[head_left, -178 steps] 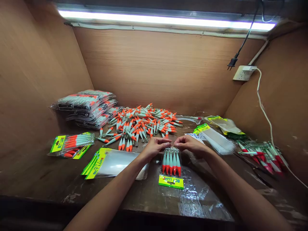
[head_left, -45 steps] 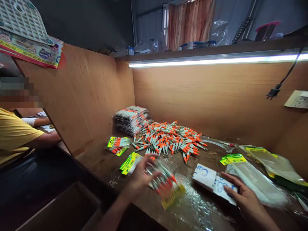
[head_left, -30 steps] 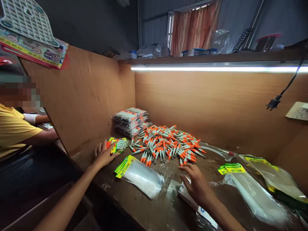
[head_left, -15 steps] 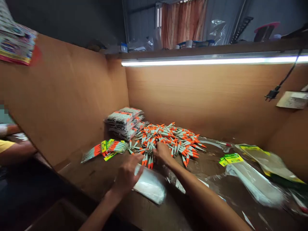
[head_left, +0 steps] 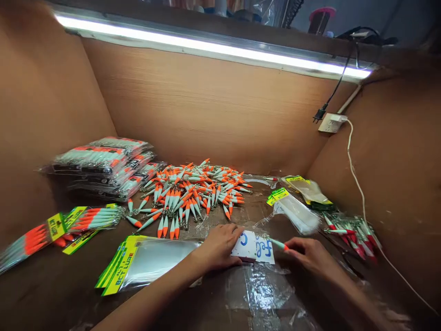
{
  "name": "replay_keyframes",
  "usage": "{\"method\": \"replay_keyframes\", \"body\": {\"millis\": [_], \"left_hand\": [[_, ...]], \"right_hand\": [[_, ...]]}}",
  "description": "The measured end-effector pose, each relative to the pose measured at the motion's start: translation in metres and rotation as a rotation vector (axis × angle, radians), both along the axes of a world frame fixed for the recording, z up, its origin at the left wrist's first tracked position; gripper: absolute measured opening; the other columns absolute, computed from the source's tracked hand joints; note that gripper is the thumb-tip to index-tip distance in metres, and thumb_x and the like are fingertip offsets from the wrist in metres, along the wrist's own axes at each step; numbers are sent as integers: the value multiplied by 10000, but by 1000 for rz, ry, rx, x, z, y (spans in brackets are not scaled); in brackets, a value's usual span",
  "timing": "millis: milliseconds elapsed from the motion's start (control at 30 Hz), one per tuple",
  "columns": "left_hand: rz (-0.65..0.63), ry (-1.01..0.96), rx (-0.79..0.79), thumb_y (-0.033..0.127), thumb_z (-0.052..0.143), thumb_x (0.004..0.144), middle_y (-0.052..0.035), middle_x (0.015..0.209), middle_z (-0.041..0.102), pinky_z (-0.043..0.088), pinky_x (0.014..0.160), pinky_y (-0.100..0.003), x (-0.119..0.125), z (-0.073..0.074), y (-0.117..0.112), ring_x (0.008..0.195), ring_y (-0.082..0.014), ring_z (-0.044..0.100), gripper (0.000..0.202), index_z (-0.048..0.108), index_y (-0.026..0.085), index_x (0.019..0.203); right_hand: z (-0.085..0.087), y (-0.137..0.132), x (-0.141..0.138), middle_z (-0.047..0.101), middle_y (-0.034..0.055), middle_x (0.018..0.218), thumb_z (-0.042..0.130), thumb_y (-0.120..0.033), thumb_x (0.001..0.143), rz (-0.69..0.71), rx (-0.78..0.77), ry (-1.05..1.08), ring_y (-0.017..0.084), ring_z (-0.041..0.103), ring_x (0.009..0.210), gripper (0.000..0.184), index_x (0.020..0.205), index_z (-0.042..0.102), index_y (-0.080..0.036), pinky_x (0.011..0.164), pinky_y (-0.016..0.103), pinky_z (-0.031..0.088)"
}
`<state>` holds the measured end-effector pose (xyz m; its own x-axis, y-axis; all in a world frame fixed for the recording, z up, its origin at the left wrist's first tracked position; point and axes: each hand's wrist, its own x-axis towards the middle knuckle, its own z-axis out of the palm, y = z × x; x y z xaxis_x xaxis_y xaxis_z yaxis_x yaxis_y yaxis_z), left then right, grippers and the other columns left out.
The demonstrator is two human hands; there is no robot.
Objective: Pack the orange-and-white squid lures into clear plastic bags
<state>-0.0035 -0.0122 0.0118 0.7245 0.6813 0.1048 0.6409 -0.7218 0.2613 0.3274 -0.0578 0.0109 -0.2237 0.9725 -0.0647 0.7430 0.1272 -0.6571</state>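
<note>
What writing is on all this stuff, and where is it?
"BCT LURE": the yellow header on the flat bags, lower left; its smaller print is unreadable.
"C": blue handwriting on the white block; its other letters are unclear.
Too small or blurred: print on the filled packs, stacked packs and right-hand bags.

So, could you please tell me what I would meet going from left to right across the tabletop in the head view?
Leftmost filled lure packet, nearer stack of clear bags, left hand, lettered white block, single lure, right hand, pile of red-and-white lures.
</note>
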Motion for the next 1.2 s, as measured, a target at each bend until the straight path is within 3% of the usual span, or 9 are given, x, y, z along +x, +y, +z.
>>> {"method": "replay_keyframes", "body": {"millis": [133, 300, 400, 533, 600, 700, 833, 1000, 1200], "left_hand": [[54, -57, -2, 535, 793, 701, -131, 1396, 537, 458, 1008, -462, -4, 1, -14, 1214, -343, 556, 923, 363, 247, 1465], [59, -128, -38, 448, 822, 680, -123, 1414, 518, 452, 1029, -444, -13, -2, -16, 1228, -321, 542, 975, 319, 243, 1490], [66, -153, -47, 407, 825, 676, -109, 1416, 513, 452, 1032, -441, -26, -6, -10, 1232, -316, 536, 983, 308, 257, 1499], [135, -157, -63, 437, 826, 678, -101, 1388, 529, 460, 1022, -440, -38, -9, -7, 1206, -314, 552, 974, 323, 266, 1495], [149, -149, -58, 454, 827, 681, -102, 1375, 537, 457, 1024, -440, -39, -9, -8, 1198, -313, 554, 966, 334, 264, 1489], [136, -133, -31, 465, 828, 685, -103, 1379, 538, 442, 1042, -447, -39, -5, -11, 1210, -315, 541, 954, 346, 257, 1482], [126, -114, -11, 492, 832, 679, -111, 1376, 544, 444, 1039, -455, -39, -3, -13, 1194, -317, 549, 969, 348, 244, 1482], [113, -104, 22, 510, 837, 668, -121, 1360, 556, 432, 1051, -459, -41, -6, -13, 1194, -320, 546, 989, 351, 224, 1480], [113, -116, 33, 529, 828, 670, -117, 1369, 553, 411, 1073, -466, -41, -12, -12, 1209, -324, 542, 990, 348, 228, 1481]], "right_hand": [[-15, -23, -26, 731, 51, 925, 590, -382, 928, 26, 151, -172, 237, 650, 877, 210, 939, 751, -249, 775, 318, 467], [-14, -7, -93, 682, 49, 928, 573, -236, 948, 212, 324, -231, 216, 600, 910, 154, 916, 723, -245, 792, 302, 453], [-4, 8, -104, 677, 42, 957, 589, -226, 942, 387, 327, -208, 208, 595, 926, 151, 911, 734, -257, 815, 299, 452], [24, 48, -92, 676, 47, 1074, 580, -245, 946, 581, 188, -84, 180, 629, 941, 215, 1112, 714, -268, 815, 265, 476], [37, 77, -93, 688, 47, 1027, 544, -248, 965, 509, 202, -72, 167, 644, 885, 227, 1117, 713, -248, 776, 254, 480], [44, 123, -116, 693, 43, 946, 550, -264, 967, 338, 407, -184, 170, 634, 842, 197, 1015, 737, -229, 746, 256, 458], [41, 165, -168, 682, 66, 983, 539, -246, 974, 368, 590, -557, 195, 612, 937, 193, 964, 728, -213, 762, 260, 435], [35, 183, -206, 675, 124, 936, 529, -138, 933, 478, 608, -768, 232, 599, 918, 199, 836, 702, -143, 729, 280, 429], [34, 192, -203, 656, 143, 1010, 461, -105, 947, 477, 595, -765, 246, 596, 939, 190, 977, 647, -130, 735, 303, 441]]}}
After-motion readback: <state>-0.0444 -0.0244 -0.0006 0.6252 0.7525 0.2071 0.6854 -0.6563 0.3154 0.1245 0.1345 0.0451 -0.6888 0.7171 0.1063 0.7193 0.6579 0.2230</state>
